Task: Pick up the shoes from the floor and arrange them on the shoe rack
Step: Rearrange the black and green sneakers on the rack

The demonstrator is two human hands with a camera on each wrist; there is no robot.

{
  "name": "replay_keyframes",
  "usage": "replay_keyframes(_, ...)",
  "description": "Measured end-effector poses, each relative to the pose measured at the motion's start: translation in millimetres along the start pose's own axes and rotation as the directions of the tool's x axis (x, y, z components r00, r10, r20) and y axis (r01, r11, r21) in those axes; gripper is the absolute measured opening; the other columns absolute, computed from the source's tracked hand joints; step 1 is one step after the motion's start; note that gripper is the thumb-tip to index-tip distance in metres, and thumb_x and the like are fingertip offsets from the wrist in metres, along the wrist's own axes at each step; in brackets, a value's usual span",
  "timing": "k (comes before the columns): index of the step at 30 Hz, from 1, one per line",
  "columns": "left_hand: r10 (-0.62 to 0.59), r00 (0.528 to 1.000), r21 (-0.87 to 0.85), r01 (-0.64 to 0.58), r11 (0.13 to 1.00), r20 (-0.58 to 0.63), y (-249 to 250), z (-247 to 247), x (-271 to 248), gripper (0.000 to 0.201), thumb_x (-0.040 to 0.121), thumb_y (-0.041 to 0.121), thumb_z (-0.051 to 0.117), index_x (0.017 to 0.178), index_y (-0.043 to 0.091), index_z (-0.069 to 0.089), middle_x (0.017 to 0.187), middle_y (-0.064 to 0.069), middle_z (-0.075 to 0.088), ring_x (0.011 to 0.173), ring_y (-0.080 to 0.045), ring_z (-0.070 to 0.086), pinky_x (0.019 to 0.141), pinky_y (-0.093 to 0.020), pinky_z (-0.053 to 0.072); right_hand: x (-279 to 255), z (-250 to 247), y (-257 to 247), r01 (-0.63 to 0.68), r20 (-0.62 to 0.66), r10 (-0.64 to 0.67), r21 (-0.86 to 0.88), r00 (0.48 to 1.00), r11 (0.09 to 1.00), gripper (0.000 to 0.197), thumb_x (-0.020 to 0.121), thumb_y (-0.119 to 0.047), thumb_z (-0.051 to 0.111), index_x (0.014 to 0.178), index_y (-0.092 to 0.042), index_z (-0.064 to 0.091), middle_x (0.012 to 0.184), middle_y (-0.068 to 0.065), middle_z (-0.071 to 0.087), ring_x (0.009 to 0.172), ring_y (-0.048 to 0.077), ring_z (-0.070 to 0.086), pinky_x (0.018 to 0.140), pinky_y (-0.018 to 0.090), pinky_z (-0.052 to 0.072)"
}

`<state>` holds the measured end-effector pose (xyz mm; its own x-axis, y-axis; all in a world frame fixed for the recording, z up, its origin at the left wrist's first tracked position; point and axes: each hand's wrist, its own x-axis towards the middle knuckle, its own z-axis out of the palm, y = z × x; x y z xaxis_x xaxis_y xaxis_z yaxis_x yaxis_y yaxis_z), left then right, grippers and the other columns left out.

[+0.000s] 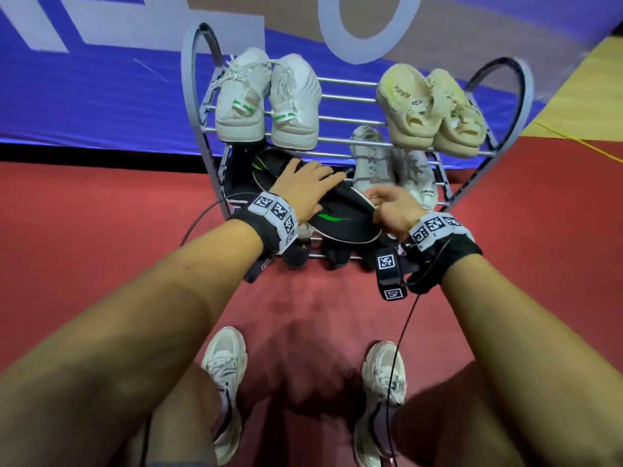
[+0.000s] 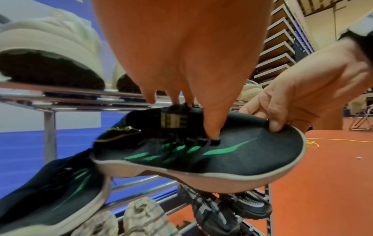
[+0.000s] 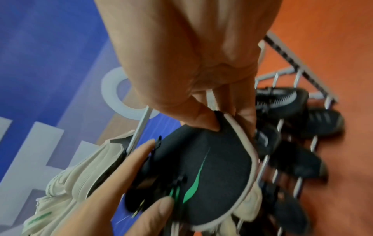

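Observation:
A black shoe with green stripes (image 1: 337, 220) (image 2: 232, 153) (image 3: 218, 167) is held at the front of the metal shoe rack's (image 1: 350, 140) middle tier, its sole over the rails. My left hand (image 1: 310, 185) (image 2: 206, 118) lies on its top, fingers fairly straight on the laces and tongue. My right hand (image 1: 387, 205) (image 3: 228, 121) pinches the toe edge between thumb and fingers. Its black mate (image 1: 266, 163) (image 2: 60, 191) sits on the same tier to the left.
White sneakers (image 1: 266, 96) and beige sandals (image 1: 435, 112) fill the top tier. Another white pair (image 1: 374, 160) sits on the middle tier's right. Dark shoes (image 2: 222, 207) and beige ones (image 2: 141, 220) are on the bottom tier. My own feet (image 1: 224, 365) stand on red floor before the rack.

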<state>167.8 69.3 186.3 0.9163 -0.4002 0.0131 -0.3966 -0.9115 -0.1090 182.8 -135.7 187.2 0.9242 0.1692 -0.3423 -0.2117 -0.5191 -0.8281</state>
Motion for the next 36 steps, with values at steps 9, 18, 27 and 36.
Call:
replay_keyframes(9,-0.211,0.966,-0.344,0.250,0.905,0.147,40,-18,-7,0.034,0.090,0.043,0.061,0.118,0.023,0.062,0.109,-0.009,0.064,0.106,-0.032,0.060,0.084,-0.036,0.045,-26,-24,-4,0.390,-0.067,-0.614,-0.717,0.787,0.578,0.058,0.069,-0.006,0.036,0.114,-0.022,0.069,0.120,0.005,0.066,0.111,0.034,0.058,0.095,0.041,0.048)
replay_keyframes(18,-0.513,0.710,-0.569,0.699,0.433,0.482,7,18,-12,0.051,0.081,0.045,0.069,0.114,0.007,0.066,0.110,-0.011,0.068,0.101,-0.032,0.065,0.088,-0.032,0.051,-12,6,1,0.305,0.048,-0.387,-0.709,0.921,0.636,0.056,0.091,-0.033,0.056,0.143,-0.022,0.040,0.136,0.008,0.052,0.127,0.030,0.048,0.117,0.048,0.017)
replay_keyframes(27,-0.546,0.629,-0.772,0.633,-0.053,0.554,-29,33,-7,0.049,0.079,0.033,0.075,0.111,-0.002,0.062,0.104,-0.017,0.069,0.093,-0.036,0.069,0.082,-0.051,0.058,-6,48,-9,-0.082,0.316,0.044,0.109,0.948,0.991,0.055,0.085,0.002,0.064,0.128,-0.024,0.039,0.086,0.007,0.071,0.076,0.025,0.069,0.062,0.043,0.058)
replay_keyframes(36,-0.608,0.784,-0.457,0.589,0.666,0.126,-63,23,-17,0.041,0.091,0.041,0.056,0.118,0.010,0.058,0.114,-0.014,0.061,0.107,-0.034,0.057,0.084,-0.041,0.047,91,84,9,-0.094,0.058,0.089,0.080,0.994,0.992,0.062,0.047,-0.025,0.078,0.105,-0.025,0.057,0.105,0.005,0.072,0.090,0.031,0.071,0.080,0.055,0.057)
